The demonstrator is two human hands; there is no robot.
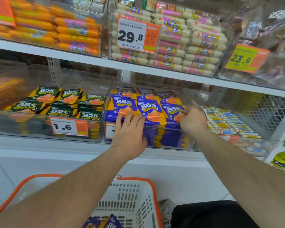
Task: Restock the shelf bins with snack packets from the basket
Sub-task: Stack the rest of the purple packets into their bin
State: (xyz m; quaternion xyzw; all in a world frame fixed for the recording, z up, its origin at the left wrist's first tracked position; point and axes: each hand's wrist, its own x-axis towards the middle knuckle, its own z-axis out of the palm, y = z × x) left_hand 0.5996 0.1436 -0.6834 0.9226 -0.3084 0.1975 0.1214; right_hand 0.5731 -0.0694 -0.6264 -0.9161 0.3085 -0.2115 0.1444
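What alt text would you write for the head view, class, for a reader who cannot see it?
Both hands reach into a clear shelf bin of blue snack packets: the left hand lies flat on them, the right hand pinches one. Below, a white basket holds more blue packets.

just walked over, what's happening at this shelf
A person is restocking a clear bin of blue snack packets on the lower shelf. The left hand rests with straight fingers on the front-left packets, and the right hand pinches a packet at the bin's right end. Below, a white basket with orange trim holds more blue packets. The neighbouring bin holds green packets.
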